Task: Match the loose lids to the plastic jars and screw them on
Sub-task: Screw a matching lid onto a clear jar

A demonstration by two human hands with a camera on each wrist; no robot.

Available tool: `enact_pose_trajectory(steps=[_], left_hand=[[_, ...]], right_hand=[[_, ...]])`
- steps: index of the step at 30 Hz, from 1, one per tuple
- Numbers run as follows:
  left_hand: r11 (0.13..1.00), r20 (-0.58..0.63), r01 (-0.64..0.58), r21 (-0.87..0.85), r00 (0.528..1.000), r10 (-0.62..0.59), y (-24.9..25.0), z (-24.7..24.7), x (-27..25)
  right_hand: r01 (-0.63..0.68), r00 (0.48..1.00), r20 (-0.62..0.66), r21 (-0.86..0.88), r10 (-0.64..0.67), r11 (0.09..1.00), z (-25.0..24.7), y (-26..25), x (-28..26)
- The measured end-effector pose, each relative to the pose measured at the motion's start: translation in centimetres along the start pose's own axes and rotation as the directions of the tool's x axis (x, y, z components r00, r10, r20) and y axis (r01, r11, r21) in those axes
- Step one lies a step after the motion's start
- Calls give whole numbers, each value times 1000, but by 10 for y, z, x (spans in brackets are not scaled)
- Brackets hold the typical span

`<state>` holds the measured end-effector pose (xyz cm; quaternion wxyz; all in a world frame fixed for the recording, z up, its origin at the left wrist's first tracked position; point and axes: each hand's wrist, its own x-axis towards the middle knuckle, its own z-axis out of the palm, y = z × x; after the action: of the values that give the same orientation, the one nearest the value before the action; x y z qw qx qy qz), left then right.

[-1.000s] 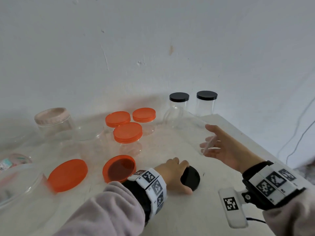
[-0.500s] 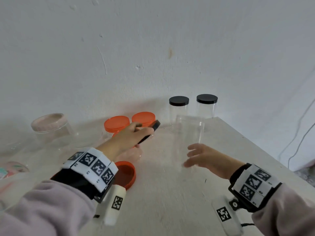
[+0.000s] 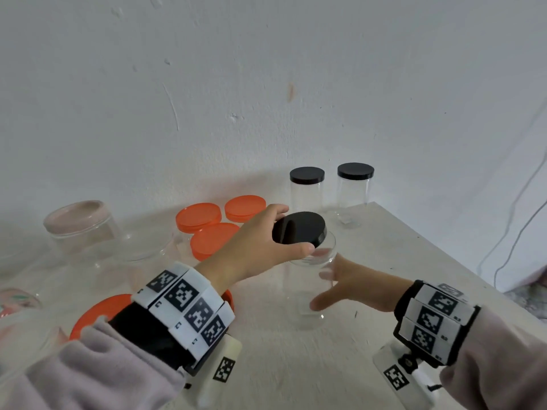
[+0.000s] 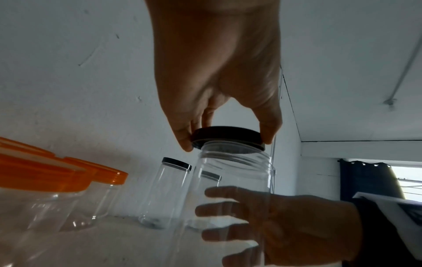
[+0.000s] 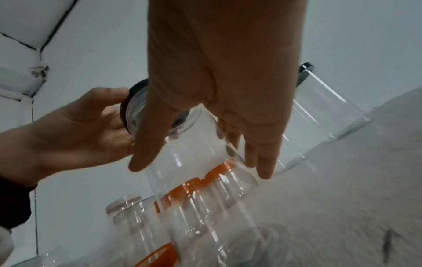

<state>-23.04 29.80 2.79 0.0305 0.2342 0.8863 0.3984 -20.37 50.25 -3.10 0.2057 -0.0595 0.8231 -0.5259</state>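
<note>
Having been lifted off the worktop since a second ago, the black lid is now set tilted over the mouth of the clear jar, which has been stood upright from its earlier lean. Matching is thus judged done for this pair; threading is not yet begun. The lid is pinched at its rim by the curled fingers and thumb of the left hand. The jar's wall, below the lid, is clasped by the right hand, fingers wrapped round it. Two capped jars are seen behind the jar, orange lids to its left
</note>
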Motion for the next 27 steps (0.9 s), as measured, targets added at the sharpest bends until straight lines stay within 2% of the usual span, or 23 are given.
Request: enact_pose_trajectory(steps=[3,6,14,18,21,23,25,27], left_hand=[[1000,19,-4,-3,1000,4,1,2,1],[1000,39,-11,11,999,10,3,4,1],[998,61,-19,54,998,16,9,11,-2],[1000,68,-5,19,998,4,7,12,-1],[997,97,34,-72,995,-27,0,15,-3],[983,111,87,-163,991,-69,-8,19,-7],[961,122,119,-251,988,-91,-16,25,-9],[934,128,127,-333,988,-88,-21,32,-10]], right_hand=[[132,991,-6,59,-132,990,-4,-7,-3],[176,984,-1,43,-176,983,-3,-8,-5],[131,991,19,2,-131,991,-4,-8,-5],[111,994,23,-40,-110,993,-5,-9,-7],[123,992,52,-92,-119,988,-15,-15,-12],[148,989,17,-113,-147,983,-25,-27,-17],[183,982,-15,-185,-189,966,-34,-45,-19],[195,980,20,-300,-198,934,-40,-63,-18]])
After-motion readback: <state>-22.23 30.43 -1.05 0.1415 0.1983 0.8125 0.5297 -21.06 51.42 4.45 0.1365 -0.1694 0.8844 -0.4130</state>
